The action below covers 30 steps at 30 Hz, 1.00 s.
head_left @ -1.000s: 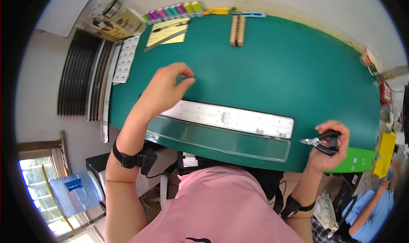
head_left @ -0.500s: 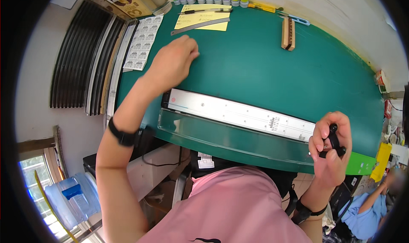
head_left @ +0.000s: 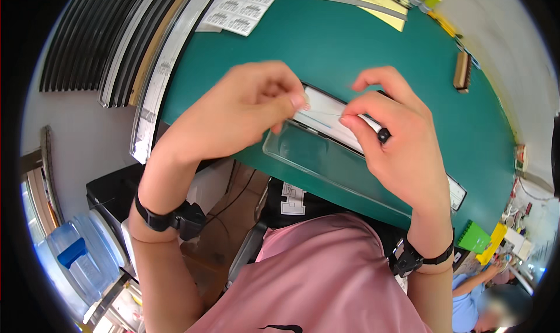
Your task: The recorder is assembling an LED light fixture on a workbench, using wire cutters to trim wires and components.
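My left hand (head_left: 245, 108) is closed in a pinch over the left end of a long white strip (head_left: 328, 118) in a black-edged tray. Whatever its fingertips hold is too small to make out. Above the strip's middle, my right hand (head_left: 402, 137) has thumb and middle finger pressed together and its index finger raised. A small black tool (head_left: 383, 136) with a rounded end is tucked in that hand; its kind is mostly hidden. Along the strip's near side lies a clear plastic cover (head_left: 315, 158), and my right hand hides part of both.
A green tabletop (head_left: 280, 56) carries a label sheet (head_left: 248, 6), yellow paper (head_left: 382, 18) under a steel ruler (head_left: 356, 3), thread spools (head_left: 430, 3) and a wooden brush (head_left: 462, 71). Dark strips (head_left: 96, 38) stand at left. Another person in blue (head_left: 469, 301) sits at lower right.
My left hand has come down to the strip's left end. My right hand has moved left from the strip's right end to its middle, still with the black tool. The view has shifted.
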### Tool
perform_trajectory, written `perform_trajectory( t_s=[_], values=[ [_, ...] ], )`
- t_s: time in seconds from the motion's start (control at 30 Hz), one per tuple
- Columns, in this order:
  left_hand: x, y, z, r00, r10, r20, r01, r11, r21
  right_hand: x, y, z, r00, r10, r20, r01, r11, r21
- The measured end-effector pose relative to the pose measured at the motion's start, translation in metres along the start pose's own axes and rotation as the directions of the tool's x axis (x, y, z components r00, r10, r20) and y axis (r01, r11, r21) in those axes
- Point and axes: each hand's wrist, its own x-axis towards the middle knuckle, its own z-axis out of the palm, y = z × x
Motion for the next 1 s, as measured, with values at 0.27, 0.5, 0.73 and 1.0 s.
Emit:
perform_trajectory(
  t_s=[0.27,0.5,0.73,1.0],
  values=[
    [-0.013,-0.082,0.041,0.657,0.671,-0.345,-0.240,0.619,0.748,-0.003,-0.001,0.050,0.999,0.047,-0.025,-0.049,0.997,-0.058],
    [-0.002,-0.089,0.046,0.576,0.743,-0.342,-0.249,0.558,0.792,-0.004,-0.001,0.050,0.991,0.126,-0.050,-0.124,0.991,0.043],
    [-0.004,-0.091,0.046,0.570,0.745,-0.345,-0.245,0.556,0.795,-0.005,-0.002,0.053,0.991,0.128,-0.029,-0.127,0.992,0.009],
    [-0.010,-0.091,0.046,0.591,0.727,-0.349,-0.216,0.560,0.800,-0.010,-0.005,0.036,0.990,0.140,-0.022,-0.141,0.985,-0.104]
  ],
)
